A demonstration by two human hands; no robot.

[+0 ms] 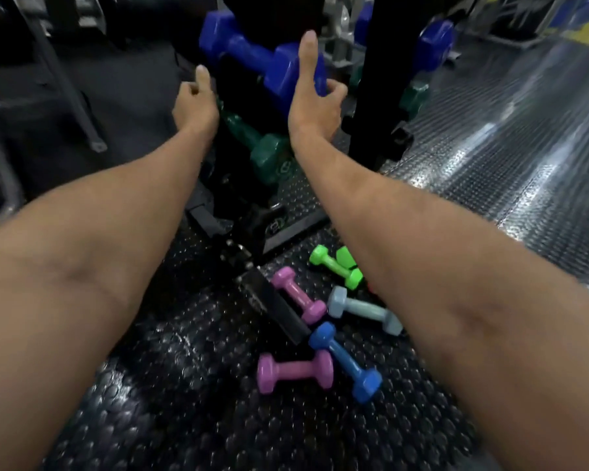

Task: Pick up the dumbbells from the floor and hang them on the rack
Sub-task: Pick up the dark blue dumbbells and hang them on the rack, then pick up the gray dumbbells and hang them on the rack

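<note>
Studded black rubber floor (191,385), two pink dumbbells (295,371), blue (346,362), grey (364,309), green (335,266) lying close together

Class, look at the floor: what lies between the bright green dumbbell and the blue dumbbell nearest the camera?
In the head view, the grey dumbbell lies between the green dumbbell and the blue dumbbell, its near head almost against the blue one's upper head.

Dumbbells (320,321) on floor (170,385) before rack (238,185)
</note>
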